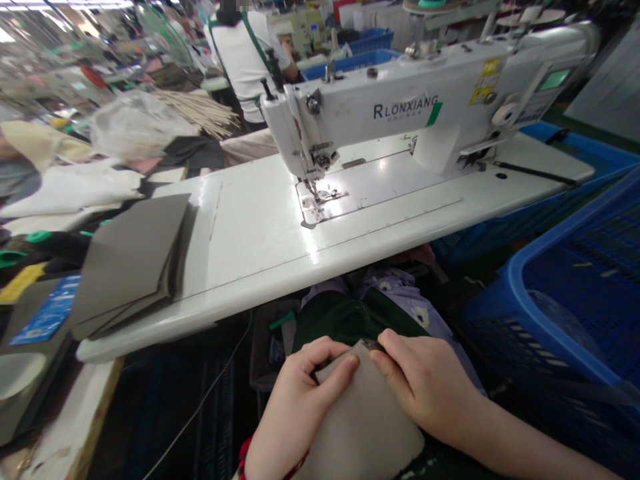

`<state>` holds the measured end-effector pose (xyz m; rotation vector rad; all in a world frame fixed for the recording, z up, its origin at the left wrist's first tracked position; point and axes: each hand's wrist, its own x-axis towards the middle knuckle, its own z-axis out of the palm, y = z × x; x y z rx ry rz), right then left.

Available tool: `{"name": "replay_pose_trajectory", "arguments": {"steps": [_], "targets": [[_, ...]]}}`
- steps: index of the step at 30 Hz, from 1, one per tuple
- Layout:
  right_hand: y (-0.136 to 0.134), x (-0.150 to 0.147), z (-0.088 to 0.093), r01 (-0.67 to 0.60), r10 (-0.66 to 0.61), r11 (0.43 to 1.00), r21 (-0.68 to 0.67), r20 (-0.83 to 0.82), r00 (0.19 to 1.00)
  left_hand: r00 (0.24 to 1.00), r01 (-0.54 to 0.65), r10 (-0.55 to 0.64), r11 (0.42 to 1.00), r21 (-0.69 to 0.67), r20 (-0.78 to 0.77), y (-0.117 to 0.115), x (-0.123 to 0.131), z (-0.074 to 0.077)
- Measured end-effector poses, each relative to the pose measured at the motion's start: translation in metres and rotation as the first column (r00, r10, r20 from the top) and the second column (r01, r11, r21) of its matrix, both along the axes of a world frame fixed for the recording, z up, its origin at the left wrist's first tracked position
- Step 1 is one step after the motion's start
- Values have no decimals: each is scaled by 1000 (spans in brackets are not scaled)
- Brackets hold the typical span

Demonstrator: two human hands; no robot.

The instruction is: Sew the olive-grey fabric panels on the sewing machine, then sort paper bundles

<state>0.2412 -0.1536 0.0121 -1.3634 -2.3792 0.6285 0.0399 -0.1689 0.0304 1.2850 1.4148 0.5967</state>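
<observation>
Room: a crowded sewing floor, where a co-worker (pixel 245 60) sits back-turned beyond the machine, with blue plastic crates (pixel 350 63) nearby.

Desk: a long white sewing desk (pixel 240 273) runs across the view, its near edge just beyond the person's hands.

Machine: a white RLONXIANG lockstitch sewing machine (pixel 425 100) stands on the desk, its presser foot (pixel 317 197) lit by a small work lamp, with nothing visible under it.

Right side: a large blue plastic basket (pixel 565 300) sits close beside the person's right arm.

Left side: a stack of grey panels (pixel 135 260) lies at the desk's left end, overhanging its near edge.

Lap: dark green fabric (pixel 345 320) lies over lilac floral clothing (pixel 400 293), directly under the work.

Left hand (pixel 300 407): closed on the upper left of the grey panel (pixel 365 427), thumb on top.

Right hand (pixel 425 387): closed on the panel's upper right corner, fingers pressing down.

Panel: held up in front of the person, below the desk edge, with a thin dark layer showing at its top edge.

Risks: the overhanging stack could slide off if the desk is bumped. The layers at the panel's top edge could shift if either hand's pressure eases. A sleeve catching the stack could also knock it.
</observation>
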Motion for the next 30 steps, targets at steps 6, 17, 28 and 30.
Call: {"name": "replay_pose_trajectory", "arguments": {"steps": [6, 17, 28, 30], "targets": [[-2, -6, -8, -63, 4, 978, -197, -288, 958, 1000, 8, -8, 1000, -22, 22, 1, -1, 4], [1, -1, 10, -136, 133, 990, -30, -82, 988, 994, 56, -51, 997, 54, -93, -10, -5, 10], [-7, 10, 31, -68, 9, 967, -247, -233, 972, 995, 48, -42, 996, 70, -89, -21, -8, 14], [-13, 9, 28, -93, 71, 983, -157, -145, 987, 994, 51, -43, 996, 79, -99, -20, -10, 14]]}}
